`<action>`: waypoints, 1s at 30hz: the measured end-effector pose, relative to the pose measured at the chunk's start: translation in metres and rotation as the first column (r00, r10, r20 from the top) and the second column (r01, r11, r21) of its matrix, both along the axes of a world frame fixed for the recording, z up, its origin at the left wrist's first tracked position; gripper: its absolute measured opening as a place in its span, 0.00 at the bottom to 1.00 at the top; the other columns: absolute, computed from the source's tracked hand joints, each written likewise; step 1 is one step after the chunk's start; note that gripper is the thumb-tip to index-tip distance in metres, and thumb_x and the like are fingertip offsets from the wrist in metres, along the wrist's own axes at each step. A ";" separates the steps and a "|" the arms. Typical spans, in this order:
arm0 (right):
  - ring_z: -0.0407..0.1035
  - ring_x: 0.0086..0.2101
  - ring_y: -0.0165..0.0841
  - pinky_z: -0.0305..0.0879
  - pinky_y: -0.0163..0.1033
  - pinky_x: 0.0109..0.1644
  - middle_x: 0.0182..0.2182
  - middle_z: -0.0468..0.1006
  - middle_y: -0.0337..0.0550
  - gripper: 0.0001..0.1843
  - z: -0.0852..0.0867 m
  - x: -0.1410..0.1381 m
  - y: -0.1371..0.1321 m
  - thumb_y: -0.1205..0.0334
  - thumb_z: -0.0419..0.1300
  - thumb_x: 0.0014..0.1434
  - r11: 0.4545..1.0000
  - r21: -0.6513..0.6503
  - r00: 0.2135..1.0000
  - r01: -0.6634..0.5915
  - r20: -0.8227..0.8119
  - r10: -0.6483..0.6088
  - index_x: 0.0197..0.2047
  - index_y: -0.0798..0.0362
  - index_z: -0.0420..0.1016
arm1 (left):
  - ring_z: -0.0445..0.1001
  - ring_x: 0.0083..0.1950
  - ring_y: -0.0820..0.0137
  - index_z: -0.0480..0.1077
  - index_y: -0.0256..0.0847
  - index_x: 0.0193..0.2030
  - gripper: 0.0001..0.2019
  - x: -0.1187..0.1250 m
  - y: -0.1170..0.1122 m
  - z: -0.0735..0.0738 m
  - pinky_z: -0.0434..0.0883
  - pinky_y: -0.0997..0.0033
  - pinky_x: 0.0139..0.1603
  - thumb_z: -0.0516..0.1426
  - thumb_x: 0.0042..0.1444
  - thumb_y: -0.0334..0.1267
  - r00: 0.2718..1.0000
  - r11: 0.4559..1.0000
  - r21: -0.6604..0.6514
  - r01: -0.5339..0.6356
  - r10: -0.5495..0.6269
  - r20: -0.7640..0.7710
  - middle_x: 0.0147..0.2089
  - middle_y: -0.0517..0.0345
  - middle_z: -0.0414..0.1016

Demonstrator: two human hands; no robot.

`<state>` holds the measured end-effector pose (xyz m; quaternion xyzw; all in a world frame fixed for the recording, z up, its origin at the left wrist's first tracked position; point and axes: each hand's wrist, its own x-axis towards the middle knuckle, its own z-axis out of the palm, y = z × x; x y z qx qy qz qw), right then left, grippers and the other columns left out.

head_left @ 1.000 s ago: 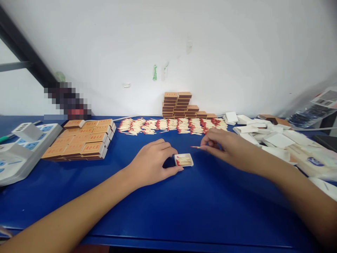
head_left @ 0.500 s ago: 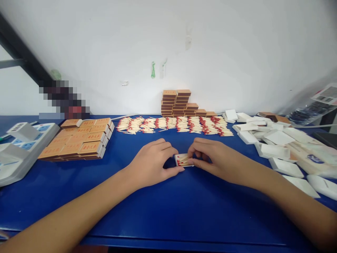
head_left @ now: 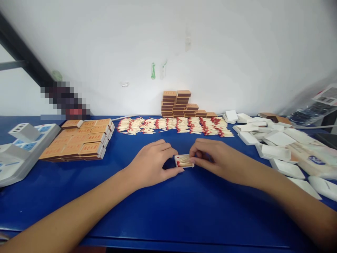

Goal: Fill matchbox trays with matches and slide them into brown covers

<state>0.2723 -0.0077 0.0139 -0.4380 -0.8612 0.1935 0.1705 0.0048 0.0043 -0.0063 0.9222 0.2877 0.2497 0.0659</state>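
- Thumb and fingers of the left hand (head_left: 155, 161) are spread apart, with the left end of a small white tray (head_left: 193, 166) held between them.
- The right hand (head_left: 210, 154) has its thumb and finger close together at the right end of the tray, by the match ends. I cannot tell if it is pinching a match.
- The tray sits in the middle of the blue table (head_left: 168, 211), between the two hands. Small matches (head_left: 185, 164) lie flat in it, with red tips to the left.
- The right fingertips hide a bit of the tray's right end.
- Behind the hands is a long row of loose matches (head_left: 181, 124), with a stack of brown boxes (head_left: 175, 103) behind it, by the wall (head_left: 237, 52).
- To the left is a flat pile of orange boxes (head_left: 76, 140), then a power strip (head_left: 48, 131) with white plugs (head_left: 25, 133).
- To the right is a messy pile of white trays (head_left: 279, 137), near a soft pack (head_left: 305, 154).
- Count: two hands, one tray between them, two big white plugs, one soft pack, five steps of brown boxes. The matches are too many and small to count.
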 end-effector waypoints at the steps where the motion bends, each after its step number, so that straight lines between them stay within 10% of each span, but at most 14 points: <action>1: 0.72 0.32 0.36 0.65 0.41 0.36 0.35 0.80 0.42 0.13 0.002 0.008 0.004 0.50 0.57 0.74 0.999 0.038 1.000 0.031 -0.001 -0.031 0.41 0.46 0.77 | 0.78 0.45 0.61 0.78 0.39 0.48 0.15 0.000 0.000 0.000 0.75 0.61 0.46 0.68 0.65 0.48 1.000 1.000 0.001 0.003 -0.003 0.000 0.43 0.53 0.82; 6: 0.72 0.32 0.42 0.63 0.46 0.36 0.33 0.81 0.50 0.17 0.007 0.066 0.038 0.45 0.59 0.71 0.930 0.282 0.967 0.234 0.027 -0.252 0.39 0.48 0.80 | 0.78 0.45 0.61 0.78 0.37 0.49 0.15 -0.002 0.000 0.001 0.75 0.61 0.46 0.68 0.65 0.47 1.000 1.000 -0.009 0.010 -0.010 0.003 0.43 0.53 0.82; 10: 0.73 0.33 0.45 0.65 0.49 0.38 0.34 0.81 0.53 0.20 -0.004 0.092 0.057 0.41 0.59 0.70 0.933 0.242 0.955 0.265 0.067 -0.289 0.39 0.48 0.80 | 0.78 0.45 0.61 0.78 0.38 0.48 0.14 -0.004 -0.001 0.002 0.75 0.61 0.46 0.68 0.65 0.47 1.000 1.000 -0.016 0.004 -0.004 -0.002 0.43 0.53 0.82; 30: 0.71 0.31 0.39 0.64 0.42 0.35 0.32 0.80 0.45 0.21 -0.013 0.090 0.061 0.39 0.59 0.69 0.979 0.126 0.982 0.161 0.082 -0.172 0.39 0.48 0.79 | 0.77 0.45 0.61 0.79 0.38 0.49 0.14 -0.004 -0.001 0.003 0.74 0.61 0.46 0.67 0.66 0.47 1.000 1.000 -0.026 0.008 -0.008 -0.020 0.43 0.54 0.82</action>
